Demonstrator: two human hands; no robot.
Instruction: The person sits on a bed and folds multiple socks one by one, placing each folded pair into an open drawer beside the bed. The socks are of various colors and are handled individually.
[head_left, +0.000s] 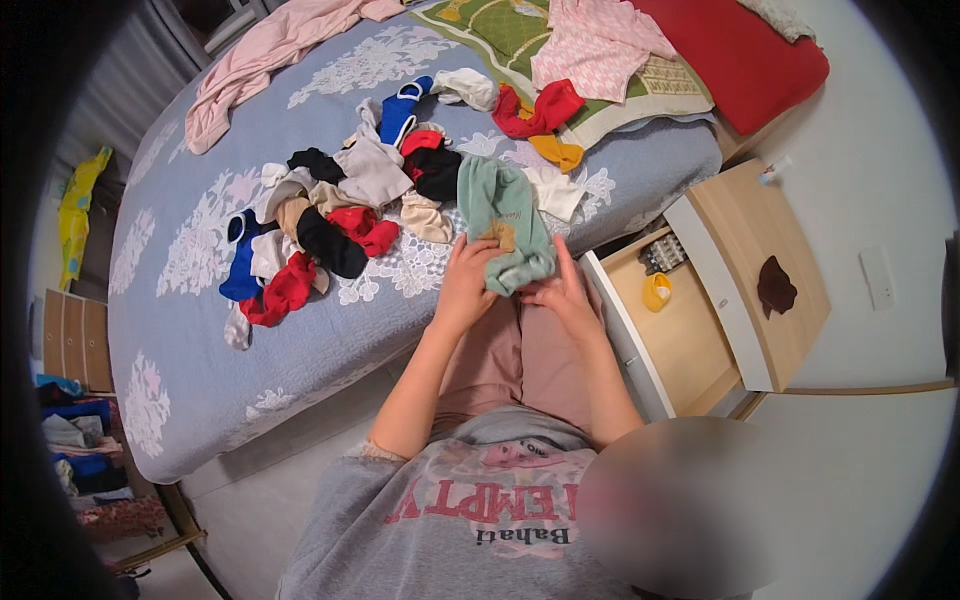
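Note:
A soft mint-green sock (504, 196) with a brown patch and small lettering is stretched between my hands, above the bed's near edge. Its near end is bunched up. My left hand (469, 281) grips that end from the left, thumb and fingers on the cloth. On the other side, my right hand (564, 294) cradles it loosely, with some fingers extended and others partly hidden under the fabric. Just beyond my left hand lies a heap of loose socks (371, 169) in black, white, red, beige and blue. A white sock (556, 193) lies right of the green one.
The blue quilted bedspread (187, 360) has white floral patterns. To my right, a pulled-out drawer (679, 337) of a wooden cabinet (757, 225) holds a yellow rolled item (657, 292). Pink clothing (600, 45) and a red bedding item (742, 60) lie at the far right.

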